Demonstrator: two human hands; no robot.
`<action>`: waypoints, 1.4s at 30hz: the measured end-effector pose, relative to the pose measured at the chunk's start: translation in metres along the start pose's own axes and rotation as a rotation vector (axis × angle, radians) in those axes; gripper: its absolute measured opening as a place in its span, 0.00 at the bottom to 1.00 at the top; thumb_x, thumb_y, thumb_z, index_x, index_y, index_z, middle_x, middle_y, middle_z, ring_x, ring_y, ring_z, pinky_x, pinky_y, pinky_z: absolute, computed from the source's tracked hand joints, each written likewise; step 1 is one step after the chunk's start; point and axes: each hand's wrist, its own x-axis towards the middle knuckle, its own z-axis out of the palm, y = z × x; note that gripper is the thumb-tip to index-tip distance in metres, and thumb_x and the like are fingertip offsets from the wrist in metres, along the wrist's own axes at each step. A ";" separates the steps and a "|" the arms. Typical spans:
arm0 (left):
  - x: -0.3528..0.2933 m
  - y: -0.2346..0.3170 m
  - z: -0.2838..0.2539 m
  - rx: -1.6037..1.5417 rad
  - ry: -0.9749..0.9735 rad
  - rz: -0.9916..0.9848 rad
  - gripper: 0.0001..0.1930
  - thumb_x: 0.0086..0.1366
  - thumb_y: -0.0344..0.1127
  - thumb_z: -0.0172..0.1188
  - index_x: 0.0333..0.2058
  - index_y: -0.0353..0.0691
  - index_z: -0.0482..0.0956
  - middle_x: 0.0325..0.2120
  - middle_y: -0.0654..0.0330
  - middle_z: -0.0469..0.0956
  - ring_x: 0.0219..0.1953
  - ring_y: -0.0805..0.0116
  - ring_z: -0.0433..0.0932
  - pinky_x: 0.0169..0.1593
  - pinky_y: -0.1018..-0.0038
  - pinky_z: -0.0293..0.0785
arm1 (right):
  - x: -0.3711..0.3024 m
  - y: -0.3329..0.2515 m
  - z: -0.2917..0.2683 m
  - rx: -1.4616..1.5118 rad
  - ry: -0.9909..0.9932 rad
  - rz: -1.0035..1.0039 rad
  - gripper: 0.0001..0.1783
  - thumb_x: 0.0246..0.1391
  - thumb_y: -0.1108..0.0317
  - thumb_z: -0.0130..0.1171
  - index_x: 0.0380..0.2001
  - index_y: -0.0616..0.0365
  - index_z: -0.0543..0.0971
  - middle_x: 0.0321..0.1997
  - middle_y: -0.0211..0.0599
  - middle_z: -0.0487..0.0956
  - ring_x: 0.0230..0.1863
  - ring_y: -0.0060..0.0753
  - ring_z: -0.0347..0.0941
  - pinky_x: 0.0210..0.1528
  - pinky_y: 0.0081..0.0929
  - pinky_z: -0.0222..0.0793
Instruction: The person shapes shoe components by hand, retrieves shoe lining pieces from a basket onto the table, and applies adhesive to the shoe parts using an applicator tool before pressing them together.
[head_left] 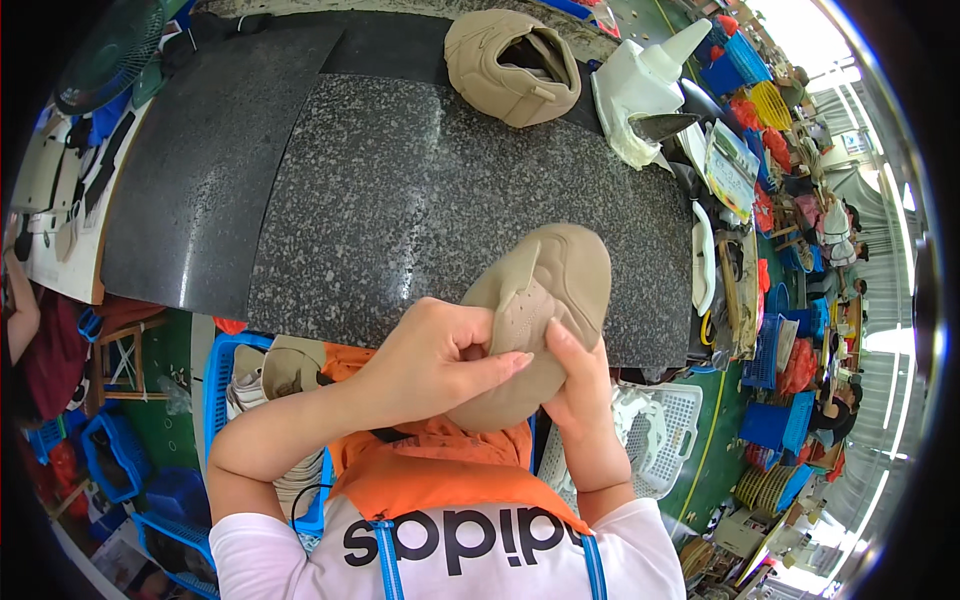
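Note:
A beige shoe upper (pixel 575 265) is in both of my hands above the near edge of the dark speckled worktop (pixel 370 180). My left hand (pixel 440 350) is closed on its edge, thumb on the outside and fingers partly hidden behind the material. My right hand (pixel 580 380) grips it from the right side, with the thumb pressed on the perforated part. The upper's rounded end points away from me. Another beige shoe upper (pixel 480 75), its dark opening showing, lies at the far side of the worktop.
A white squeeze bottle (pixel 635 85) with a cone nozzle stands at the far right, beside a dark pointed piece (pixel 662 127). Below the worktop are a blue basket (pixel 215 375) with shoe parts and a white basket (pixel 680 440). A fan (pixel 110 55) is at far left.

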 end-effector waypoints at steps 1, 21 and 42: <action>-0.002 0.002 -0.001 0.028 -0.025 -0.035 0.09 0.57 0.31 0.62 0.36 0.33 0.77 0.26 0.67 0.77 0.29 0.86 0.70 0.30 0.85 0.66 | -0.002 0.004 0.000 -0.167 0.020 -0.084 0.26 0.54 0.72 0.55 0.56 0.64 0.63 0.54 0.41 0.69 0.55 0.36 0.67 0.56 0.34 0.64; -0.001 0.012 0.004 -0.083 0.185 -0.079 0.09 0.54 0.29 0.65 0.24 0.36 0.72 0.19 0.69 0.72 0.22 0.87 0.70 0.25 0.85 0.69 | 0.000 -0.015 0.000 -0.974 -0.186 -0.305 0.21 0.51 0.78 0.54 0.51 0.63 0.70 0.53 0.38 0.71 0.54 0.30 0.67 0.56 0.29 0.62; -0.009 0.032 -0.021 0.865 0.147 0.806 0.18 0.53 0.21 0.50 0.44 0.33 0.72 0.44 0.51 0.73 0.50 0.54 0.71 0.57 0.66 0.63 | 0.072 -0.043 -0.041 -1.872 -0.315 -0.472 0.20 0.40 0.71 0.58 0.39 0.65 0.70 0.44 0.48 0.71 0.49 0.52 0.66 0.50 0.41 0.64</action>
